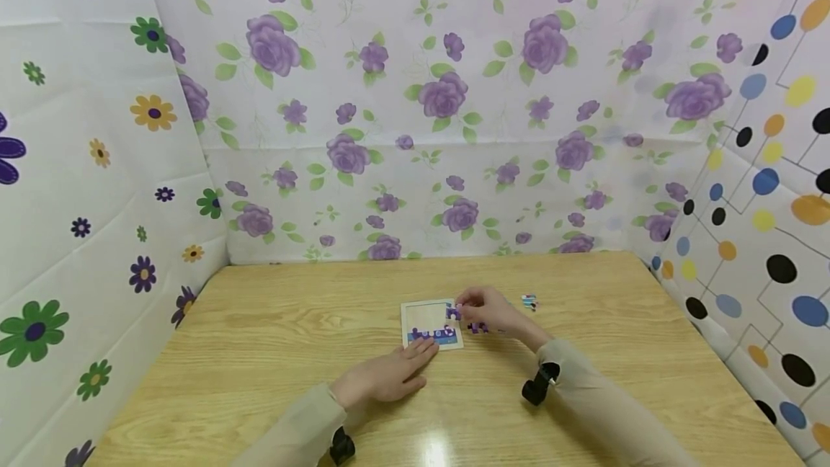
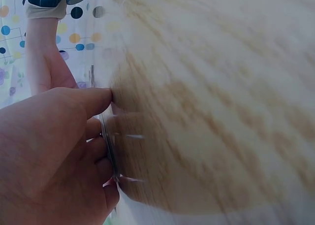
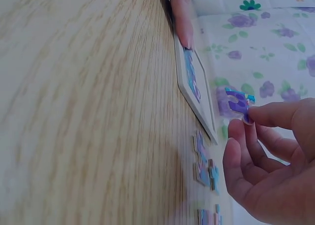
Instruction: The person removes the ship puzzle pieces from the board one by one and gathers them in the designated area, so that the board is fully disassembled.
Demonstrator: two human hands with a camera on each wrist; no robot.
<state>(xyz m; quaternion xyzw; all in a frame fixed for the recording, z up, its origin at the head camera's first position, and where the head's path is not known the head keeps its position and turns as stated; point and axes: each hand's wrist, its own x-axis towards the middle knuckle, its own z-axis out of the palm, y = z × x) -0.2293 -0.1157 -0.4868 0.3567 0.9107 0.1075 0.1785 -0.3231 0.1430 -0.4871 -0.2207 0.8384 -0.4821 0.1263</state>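
A white-framed puzzle tray [image 1: 405, 317] lies on the table, with joined blue and purple pieces [image 1: 446, 340] along its near edge. My left hand [image 1: 387, 375] rests at that near edge, its straight fingers touching the tray and pieces; the left wrist view shows this hand [image 2: 54, 151] side-on. Between thumb and fingers, my right hand [image 1: 491, 310] pinches a purple puzzle piece [image 3: 238, 102] with a light blue edge. In the right wrist view, this piece is held up off the table, and the head view places it over the tray's right side.
Loose puzzle pieces [image 1: 478, 328] lie right of the tray, partly behind the right hand; the right wrist view shows several pieces [image 3: 201, 161] near the tray. Farther right is another small group of pieces [image 1: 530, 301]. Patterned cloth [image 1: 415, 186] borders the wooden table [image 1: 311, 308].
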